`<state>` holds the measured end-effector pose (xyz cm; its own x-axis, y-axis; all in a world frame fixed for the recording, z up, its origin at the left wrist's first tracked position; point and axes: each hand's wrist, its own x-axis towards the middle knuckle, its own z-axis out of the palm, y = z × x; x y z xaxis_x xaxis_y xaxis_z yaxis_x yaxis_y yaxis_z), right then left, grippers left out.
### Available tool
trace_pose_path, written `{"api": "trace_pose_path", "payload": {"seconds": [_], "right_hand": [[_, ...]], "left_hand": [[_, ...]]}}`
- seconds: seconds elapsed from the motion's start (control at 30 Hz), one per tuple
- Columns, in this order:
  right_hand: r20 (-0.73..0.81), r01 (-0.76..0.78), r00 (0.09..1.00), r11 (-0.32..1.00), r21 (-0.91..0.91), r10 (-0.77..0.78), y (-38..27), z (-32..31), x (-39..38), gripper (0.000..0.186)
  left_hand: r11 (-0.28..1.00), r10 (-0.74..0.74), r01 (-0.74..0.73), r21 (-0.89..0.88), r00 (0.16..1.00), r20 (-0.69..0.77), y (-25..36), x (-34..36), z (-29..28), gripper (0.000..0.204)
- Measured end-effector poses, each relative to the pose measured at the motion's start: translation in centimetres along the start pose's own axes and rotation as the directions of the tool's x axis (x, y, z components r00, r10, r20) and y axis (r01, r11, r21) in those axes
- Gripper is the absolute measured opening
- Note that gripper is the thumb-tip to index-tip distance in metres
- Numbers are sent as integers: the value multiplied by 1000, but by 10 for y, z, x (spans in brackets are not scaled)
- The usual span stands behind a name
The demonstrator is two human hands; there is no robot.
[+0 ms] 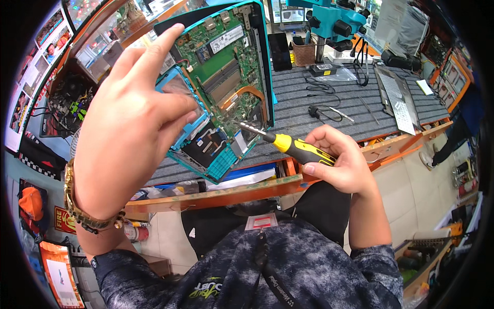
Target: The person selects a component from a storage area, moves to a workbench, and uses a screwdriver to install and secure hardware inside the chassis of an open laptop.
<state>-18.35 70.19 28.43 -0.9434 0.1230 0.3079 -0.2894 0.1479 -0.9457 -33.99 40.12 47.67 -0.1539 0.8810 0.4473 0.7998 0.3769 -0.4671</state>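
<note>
An opened teal laptop [221, 163] is tilted up on its edge, with its green circuit board [236, 56], copper heat pipe and cables bare. My left hand [121, 126] grips it from the left, the index finger reaching to the top edge and the other fingers bent over the light-blue part inside. In my right hand [339, 157] is a yellow and black screwdriver [303, 150]. Its metal shaft points left, in front of the lower part of the board. Whether the tip touches a screw is too small to tell.
A grey striped mat covers the workbench. On it are a black cable [329, 98], tweezers [341, 114], a thin tool and a flat laptop panel [395, 98]. A teal microscope stand [337, 23] rises behind. Open drawers [231, 194] jut out along the front.
</note>
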Motion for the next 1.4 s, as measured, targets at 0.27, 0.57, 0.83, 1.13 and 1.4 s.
{"api": "trace_pose_path", "payload": {"seconds": [0.27,0.57,0.83,1.13,1.4], "right_hand": [[71,83,994,996,-9,-82,-18,21,32,44],[67,145,987,989,12,-146,-14,23,37,44],[-110,-14,994,1000,-9,13,-6,-24,5,41],[-303,-323,938,743,-587,169,42,-34,-9,38],[-285,-352,935,626,-696,210,62,-7,0,42]], "left_hand": [[1000,18,-18,-23,1000,0,-1,0,-2,23],[1000,7,-7,-9,1000,7,1,1,-1,15],[1000,-12,13,29,1000,-23,2,2,4,13],[1000,-21,22,22,999,-32,-1,2,6,13],[999,-16,17,31,999,-28,0,4,8,13]]}}
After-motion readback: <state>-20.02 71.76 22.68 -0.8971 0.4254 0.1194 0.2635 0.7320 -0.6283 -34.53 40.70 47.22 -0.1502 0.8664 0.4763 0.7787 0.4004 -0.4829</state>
